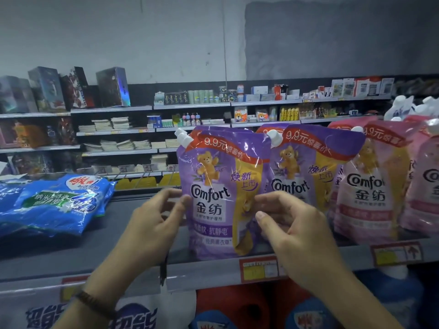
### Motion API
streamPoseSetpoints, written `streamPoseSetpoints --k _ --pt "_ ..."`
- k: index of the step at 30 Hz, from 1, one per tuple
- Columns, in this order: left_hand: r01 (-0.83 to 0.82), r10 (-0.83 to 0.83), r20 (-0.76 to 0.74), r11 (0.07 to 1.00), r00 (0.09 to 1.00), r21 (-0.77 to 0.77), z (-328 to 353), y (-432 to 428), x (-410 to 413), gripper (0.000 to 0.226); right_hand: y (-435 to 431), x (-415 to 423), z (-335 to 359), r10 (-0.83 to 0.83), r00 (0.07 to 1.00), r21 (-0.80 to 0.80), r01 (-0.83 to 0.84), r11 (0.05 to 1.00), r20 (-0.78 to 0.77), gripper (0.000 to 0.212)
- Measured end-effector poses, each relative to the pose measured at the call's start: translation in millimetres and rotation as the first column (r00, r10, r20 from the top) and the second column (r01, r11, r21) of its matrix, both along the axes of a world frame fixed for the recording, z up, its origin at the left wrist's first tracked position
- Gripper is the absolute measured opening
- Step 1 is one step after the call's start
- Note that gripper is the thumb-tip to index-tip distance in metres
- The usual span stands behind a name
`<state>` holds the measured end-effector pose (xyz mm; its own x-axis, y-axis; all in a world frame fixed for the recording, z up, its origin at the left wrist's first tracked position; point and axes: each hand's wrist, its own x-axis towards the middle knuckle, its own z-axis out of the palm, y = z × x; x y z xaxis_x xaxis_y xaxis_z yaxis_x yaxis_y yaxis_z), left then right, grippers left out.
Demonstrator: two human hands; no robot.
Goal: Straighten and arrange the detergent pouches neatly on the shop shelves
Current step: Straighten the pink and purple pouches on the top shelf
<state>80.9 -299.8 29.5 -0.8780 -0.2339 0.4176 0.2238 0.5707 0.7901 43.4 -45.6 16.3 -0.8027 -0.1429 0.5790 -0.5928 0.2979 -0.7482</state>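
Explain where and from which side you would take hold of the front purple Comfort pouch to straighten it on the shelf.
Pinch the front purple pouch by its two flat side edges at mid-height, from the front, as the left hand and right hand do. It stands upright, face forward; its spout is at a top corner, and a second purple pouch crowds its right.

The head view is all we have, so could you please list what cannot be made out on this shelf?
Head view:
- Pouches behind the front purple pouch, held by left hand and right hand: hidden by it, count unclear.
- Far pink pouch: cut off by the right edge.
- Blue bags: cut off by the left edge.
- Price tags: print blurred.
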Motion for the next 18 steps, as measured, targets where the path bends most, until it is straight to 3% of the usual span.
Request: streamPoseSetpoints --k 3,6,9,15,18 --pt "-0.012 0.009 -0.089 0.999 0.996 -0.036 33.6 -10.4 1.1 0.039 9.6 -2.2 35.8 -0.021 0.995 0.061 0.027 0.998 -0.100 0.011" --pt "-0.017 -0.002 -0.139 0.990 0.990 -0.138 68.6 -20.3 -5.5 0.013 17.2 -5.9 75.4 -0.004 0.987 0.097 0.020 0.995 -0.158 0.007" --pt "-0.051 0.007 -0.182 0.971 0.983 -0.233 97.1 -24.7 -14.8 0.003 17.5 -12.4 109.8 0.047 0.983 0.141 -0.022 0.990 -0.176 0.010" --pt "-0.129 0.051 -0.224 0.930 0.973 -0.345 147.4 -34.6 -40.5 0.014 11.4 -45.0 174.5 0.109 0.961 0.310 -0.027 0.950 -0.253 0.017" --pt "-0.076 0.023 -0.138 0.915 0.990 -0.397 171.9 -38.9 -56.7 0.016 2.8 -71.2 204.1 0.131 0.954 0.431 -0.002 0.902 -0.269 0.016"
